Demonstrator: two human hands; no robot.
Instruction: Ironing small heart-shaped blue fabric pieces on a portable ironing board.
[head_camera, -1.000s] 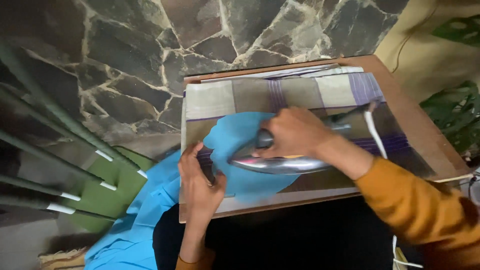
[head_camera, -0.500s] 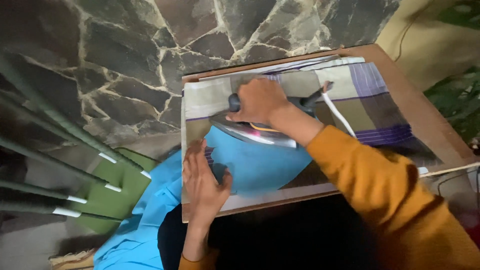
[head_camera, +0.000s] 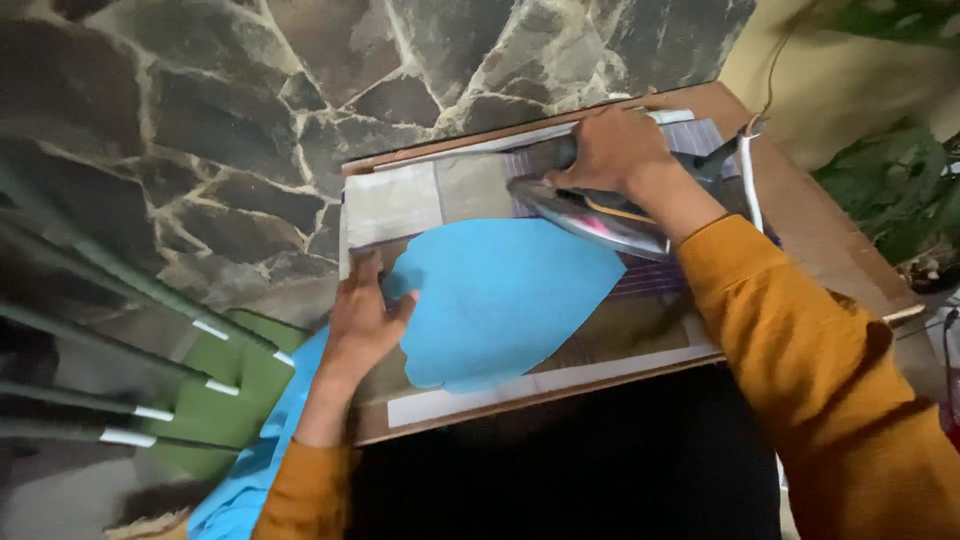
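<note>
Pinning the blue cloth (head_camera: 500, 300) flat, the left hand (head_camera: 362, 318) lies open at the near-left edge of the board (head_camera: 850, 260), fingers spread on the fabric and gripping nothing. The cloth covers the middle of the padded board, and its tail hangs off the left side toward the floor. Farther on, the right hand (head_camera: 610, 150) is closed around the handle of the iron (head_camera: 600, 210), which sits at the cloth's far edge, partly on the striped pad (head_camera: 400, 200). The soleplate is not far from the left fingers, so I judge a quick stroke toward them could burn them. The white cord (head_camera: 748, 180) trails beside the right wrist and might snag, jerking the iron. Resting too long, the iron could scorch the cloth.
</note>
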